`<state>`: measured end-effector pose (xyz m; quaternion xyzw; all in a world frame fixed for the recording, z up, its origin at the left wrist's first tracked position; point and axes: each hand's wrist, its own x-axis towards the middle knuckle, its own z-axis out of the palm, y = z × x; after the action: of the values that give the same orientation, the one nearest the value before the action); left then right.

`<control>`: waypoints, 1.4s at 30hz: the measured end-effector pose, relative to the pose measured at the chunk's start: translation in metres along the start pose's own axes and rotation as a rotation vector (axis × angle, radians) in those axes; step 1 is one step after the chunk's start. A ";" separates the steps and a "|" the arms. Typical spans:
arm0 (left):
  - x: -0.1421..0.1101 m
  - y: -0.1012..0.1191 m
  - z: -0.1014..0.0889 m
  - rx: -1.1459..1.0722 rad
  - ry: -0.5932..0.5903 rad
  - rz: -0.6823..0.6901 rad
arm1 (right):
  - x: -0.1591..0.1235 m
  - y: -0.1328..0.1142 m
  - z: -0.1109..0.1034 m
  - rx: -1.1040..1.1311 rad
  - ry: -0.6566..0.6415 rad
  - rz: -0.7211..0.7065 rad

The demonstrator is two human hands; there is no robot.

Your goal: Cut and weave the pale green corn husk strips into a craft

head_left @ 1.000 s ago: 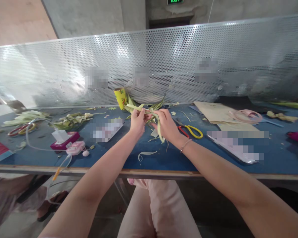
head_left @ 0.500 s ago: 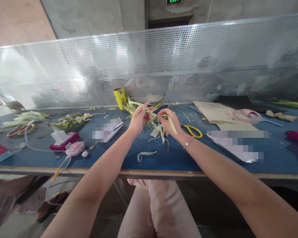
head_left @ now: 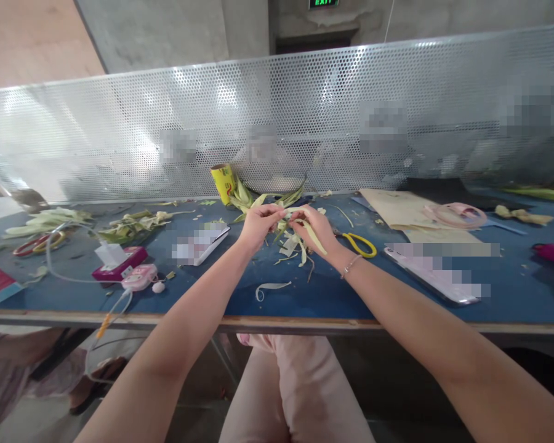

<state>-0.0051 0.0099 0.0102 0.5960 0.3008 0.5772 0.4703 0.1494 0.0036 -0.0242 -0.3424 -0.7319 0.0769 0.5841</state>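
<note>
Hands: your left hand (head_left: 257, 224) and right hand (head_left: 317, 229) have drawn closer together than half a second ago and sunk a little toward the tabletop (head_left: 314, 295). Leaf strips (head_left: 290, 229): bundle now lower, held between both hands just above the tabletop, loose ends hanging to the scraps below; the work reads as folding or plaiting in progress, not finished. Grip, left: fingertips pinched on the strips, wrist bent inward. Grip, right: fingers closed on one strip (head_left: 314, 235) that runs down over the palm, knuckles up. Forearms: both stretched forward, converging. Nearby: scissors (head_left: 357, 241) just right of your right hand, yellow can (head_left: 224, 183) behind, curled scrap (head_left: 270, 287) in front
</note>
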 end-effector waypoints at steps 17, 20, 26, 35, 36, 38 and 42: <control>-0.004 -0.001 0.002 -0.044 -0.041 -0.276 | -0.002 -0.011 -0.003 -0.164 -0.133 -0.349; -0.007 0.001 0.004 -0.034 -0.072 -0.292 | -0.004 -0.014 -0.004 -0.152 -0.187 -0.365; -0.009 0.000 0.009 -0.018 -0.061 -0.315 | -0.008 -0.025 0.000 -0.178 -0.311 -0.412; -0.003 -0.017 0.003 0.164 -0.085 -0.170 | -0.005 -0.029 -0.001 -0.117 -0.146 -0.394; -0.002 -0.020 0.002 0.184 -0.098 -0.142 | -0.003 -0.027 -0.002 -0.125 -0.130 -0.375; -0.001 -0.025 0.000 0.202 -0.127 -0.116 | -0.002 -0.024 -0.006 -0.146 -0.096 -0.345; -0.002 -0.028 -0.002 0.218 -0.138 -0.133 | 0.000 -0.017 -0.010 -0.244 -0.014 -0.266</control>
<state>-0.0022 0.0185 -0.0160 0.6604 0.3675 0.4663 0.4598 0.1517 -0.0124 -0.0128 -0.3104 -0.7788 -0.0877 0.5380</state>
